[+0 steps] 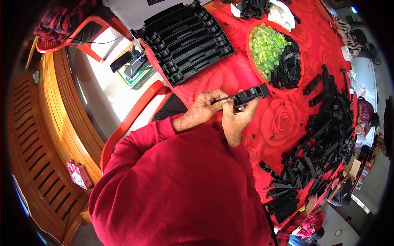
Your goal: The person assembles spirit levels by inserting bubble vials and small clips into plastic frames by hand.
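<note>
Both my hands are together over the near edge of the red table. My right hand [237, 121] is closed around a black plastic part [248, 95], a long piece with a curved hollow and a raised end. From the left, my left hand [202, 109] pinches at the part's thin left end; whether a separate small piece sits between those fingertips I cannot make out. Just beyond the hands stands a red round basket [249, 37] with yellow-green translucent pieces [264, 47] on one side and small black pieces [287, 67] on the other.
Several similar black parts [186, 43] lie in neat rows at the far left of the table [283, 119]. A large loose heap of black parts [320, 143] covers its right side. Phones [137, 65] lie on a box beside a red chair [133, 112]. Another person's hand [312, 201] reaches to the heap.
</note>
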Available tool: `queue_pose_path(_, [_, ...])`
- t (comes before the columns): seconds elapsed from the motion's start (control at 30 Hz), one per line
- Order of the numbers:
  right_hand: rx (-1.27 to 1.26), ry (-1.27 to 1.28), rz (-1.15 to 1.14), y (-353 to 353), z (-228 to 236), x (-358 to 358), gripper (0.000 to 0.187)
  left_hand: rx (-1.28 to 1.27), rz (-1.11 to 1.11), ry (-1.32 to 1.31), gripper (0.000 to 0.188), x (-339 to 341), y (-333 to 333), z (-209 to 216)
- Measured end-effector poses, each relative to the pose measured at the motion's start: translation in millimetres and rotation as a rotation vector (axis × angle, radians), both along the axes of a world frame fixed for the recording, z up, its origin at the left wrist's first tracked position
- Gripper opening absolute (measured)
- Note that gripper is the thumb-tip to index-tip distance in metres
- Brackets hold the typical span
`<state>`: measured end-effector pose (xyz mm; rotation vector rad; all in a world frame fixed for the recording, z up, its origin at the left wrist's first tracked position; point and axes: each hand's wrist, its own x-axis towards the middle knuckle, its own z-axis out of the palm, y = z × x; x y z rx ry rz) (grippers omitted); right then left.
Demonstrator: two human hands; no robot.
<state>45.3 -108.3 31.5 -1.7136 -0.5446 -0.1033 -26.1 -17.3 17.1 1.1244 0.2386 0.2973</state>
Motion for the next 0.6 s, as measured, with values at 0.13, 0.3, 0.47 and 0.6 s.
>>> queue_pose_path(0.13, [0.011,-0.016,0.015,0.7,8.4,0.5,0.046,-0.035,-0.012,0.029,0.015,0.3,0.1,2.3])
queue_pose_path(0.3, [0.020,-0.080,0.090,-4.4,3.7,5.8,0.045,-0.060,-0.039,0.051,0.013,-0.8,1.9,3.6])
queue_pose_path(0.47, [0.057,-0.076,0.148,-3.2,4.4,8.7,0.045,-0.125,-0.050,0.050,0.012,-1.3,3.5,6.9])
queue_pose_path(0.6, [0.051,-0.058,0.199,-6.0,2.7,11.0,0.045,-0.136,-0.047,0.056,0.012,-1.3,5.1,6.2])
